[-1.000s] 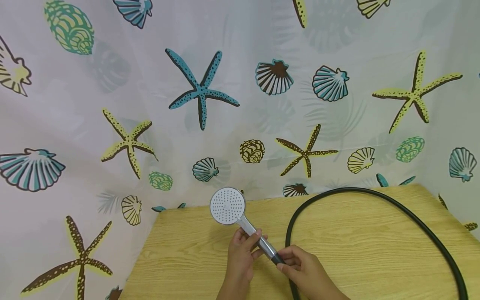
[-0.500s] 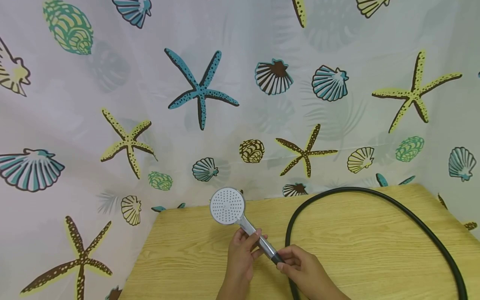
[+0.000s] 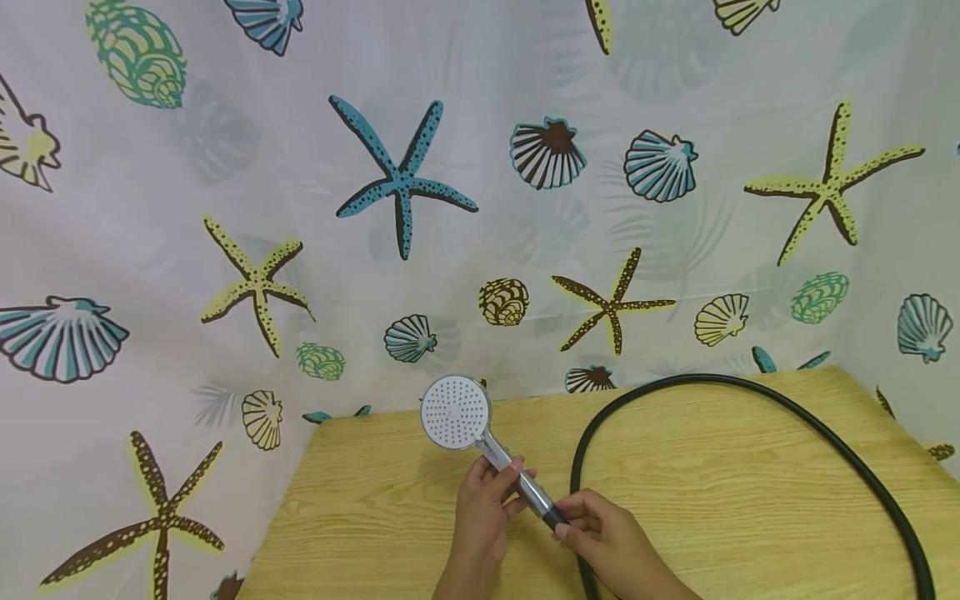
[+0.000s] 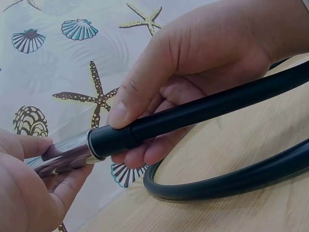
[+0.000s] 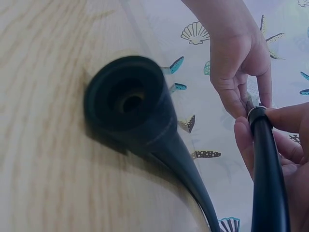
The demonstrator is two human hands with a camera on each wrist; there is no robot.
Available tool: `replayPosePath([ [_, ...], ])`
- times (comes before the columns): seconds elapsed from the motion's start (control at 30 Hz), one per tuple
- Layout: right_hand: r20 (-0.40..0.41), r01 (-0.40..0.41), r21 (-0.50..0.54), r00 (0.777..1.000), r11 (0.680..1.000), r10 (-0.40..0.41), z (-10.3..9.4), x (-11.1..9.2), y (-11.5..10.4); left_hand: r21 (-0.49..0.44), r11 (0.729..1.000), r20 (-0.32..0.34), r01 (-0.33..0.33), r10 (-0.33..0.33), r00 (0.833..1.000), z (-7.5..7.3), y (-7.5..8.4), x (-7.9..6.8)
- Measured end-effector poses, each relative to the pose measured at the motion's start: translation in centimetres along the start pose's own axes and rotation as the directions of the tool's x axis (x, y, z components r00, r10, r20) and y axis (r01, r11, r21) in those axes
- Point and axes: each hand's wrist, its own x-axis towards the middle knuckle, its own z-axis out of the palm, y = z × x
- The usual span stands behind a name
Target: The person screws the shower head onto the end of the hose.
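Observation:
A handheld shower head [image 3: 455,412] with a round white spray face and chrome handle is held up over the table, slanting down to the right. My left hand [image 3: 480,510] grips the chrome handle [image 4: 72,153] between thumb and fingers. At the lower end, my right hand [image 3: 611,533] pinches the black collar of the hose [image 4: 217,103], thumb on top and fingers beneath. The collar sits flush against the handle's chrome rim in the left wrist view. In the right wrist view, the hose's other end, a wide black hollow fitting [image 5: 128,96], lies on the wood.
The light wooden table [image 3: 360,500] spreads beneath both hands. From my right hand the hose loops [image 3: 697,379] to the table's back and round its right side. A curtain [image 3: 465,67] printed with starfish and shells hangs behind and at both sides.

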Motion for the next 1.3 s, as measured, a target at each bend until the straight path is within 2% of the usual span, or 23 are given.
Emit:
replayPosePath([
  [0.63, -0.001, -0.006, 0.045, 1.000, 0.999, 0.006, 0.05, 0.11, -0.23, 0.001, 1.000, 0.012, -0.015, 0.015, 1.000, 0.01, -0.07, 0.13],
  [1.3, 0.035, -0.001, 0.097, 0.999, 0.995, -0.003, -0.02, 0.12, 0.11, 0.011, 1.000, 0.038, -0.008, 0.008, 0.999, -0.02, 0.05, -0.13],
])
